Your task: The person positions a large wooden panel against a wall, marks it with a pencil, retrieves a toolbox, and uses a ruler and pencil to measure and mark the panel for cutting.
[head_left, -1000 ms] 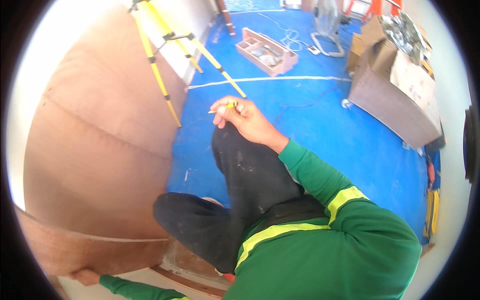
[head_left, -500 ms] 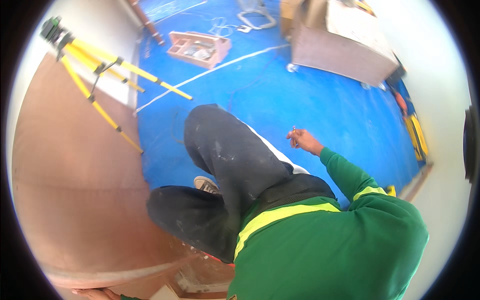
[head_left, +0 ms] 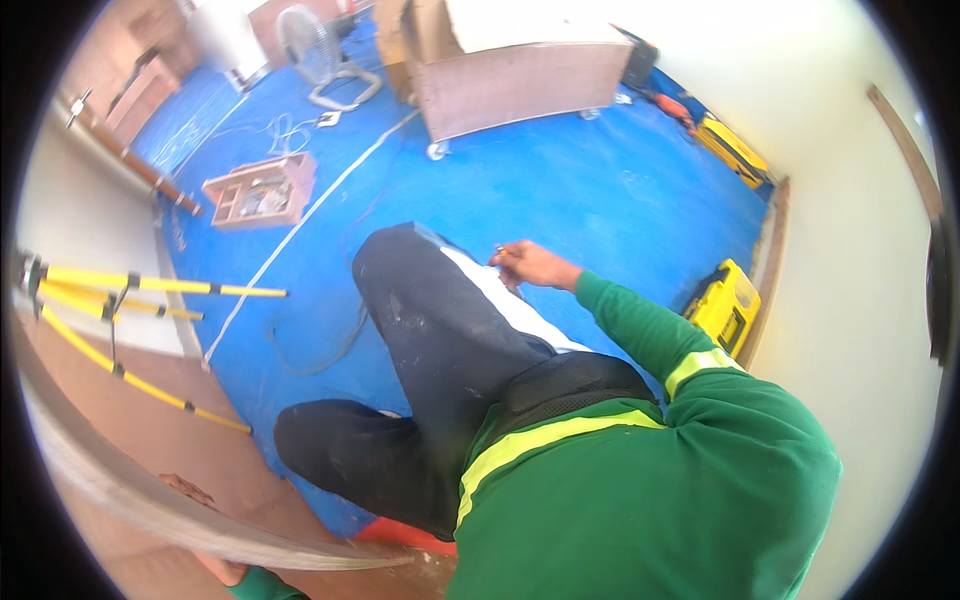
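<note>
My right hand (head_left: 535, 265) is raised beside my bent right knee, above the blue floor covering (head_left: 620, 240). Its thumb and fingers pinch a small slim stick with an orange-yellow tip, probably a pencil; most of it is hidden. Low on the left, my left hand (head_left: 188, 489) reaches to a brown panel (head_left: 260, 510). Its fingers lie stretched out against the brown surface, while the pale curved edge (head_left: 150, 500) hides the palm. Only part of the wrist shows below that edge.
A yellow tripod (head_left: 120, 285) stands at the left. Ahead are an open wooden tray (head_left: 262, 190), a fan (head_left: 310, 50) with cables and a wheeled wooden box (head_left: 530, 85). Yellow cases (head_left: 728, 310) rest along the right wall (head_left: 830, 230). Something red (head_left: 405, 535) lies beneath me.
My view has swung right and upward, showing more of the far room. My right hand has come closer to my knee. The left fingers now show above the panel's pale edge.
</note>
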A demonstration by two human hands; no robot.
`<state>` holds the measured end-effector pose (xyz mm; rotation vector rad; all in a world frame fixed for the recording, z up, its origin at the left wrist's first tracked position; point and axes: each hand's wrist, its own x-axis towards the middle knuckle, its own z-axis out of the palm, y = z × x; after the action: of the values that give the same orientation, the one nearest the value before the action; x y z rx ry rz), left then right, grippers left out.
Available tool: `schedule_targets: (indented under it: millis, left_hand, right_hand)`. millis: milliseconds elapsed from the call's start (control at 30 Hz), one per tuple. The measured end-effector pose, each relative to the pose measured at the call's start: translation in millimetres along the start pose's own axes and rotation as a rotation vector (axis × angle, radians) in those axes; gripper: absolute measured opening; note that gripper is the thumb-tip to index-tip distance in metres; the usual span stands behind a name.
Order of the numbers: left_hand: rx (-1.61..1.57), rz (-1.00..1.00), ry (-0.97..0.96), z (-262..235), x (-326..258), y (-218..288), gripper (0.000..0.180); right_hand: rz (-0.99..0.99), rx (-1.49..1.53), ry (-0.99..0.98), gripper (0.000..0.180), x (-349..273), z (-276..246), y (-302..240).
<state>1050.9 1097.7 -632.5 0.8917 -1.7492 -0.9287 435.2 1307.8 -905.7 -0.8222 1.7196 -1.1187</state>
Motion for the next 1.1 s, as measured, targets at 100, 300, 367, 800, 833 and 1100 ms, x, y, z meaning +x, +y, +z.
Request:
schedule_targets:
  millis: [100,300,367,800,833,1100]
  left_hand:
    - [-0.046,-0.36,0.186,62,26,-19,0.078]
    - [0.155,-0.273,-0.375,156,37,-56,0.07]
    - [0.07,-0.42,-0.243,182,38,-72,0.072]
    - [0.066,-0.345,-0.249,229,48,-91,0.069]
    - [0.123,-0.315,-0.231,229,49,-90,0.068]
    - [0.113,-0.347,-0.195,230,42,-98,0.069]
  right_hand:
    - [0.054,-0.058,-0.017,0.04,9,2,-9]
    - [0.029,-0.177,0.024,0.04,-30,-11,-53]
    - [-0.051,-0.278,0.057,0.037,-71,-29,-87]
    - [-0.522,-0.873,-0.579,0.025,-192,106,-166]
    - [-0.523,-0.909,-0.649,0.024,-184,115,-164]
    - [-0.528,-1.093,-0.72,0.021,-184,101,-167]
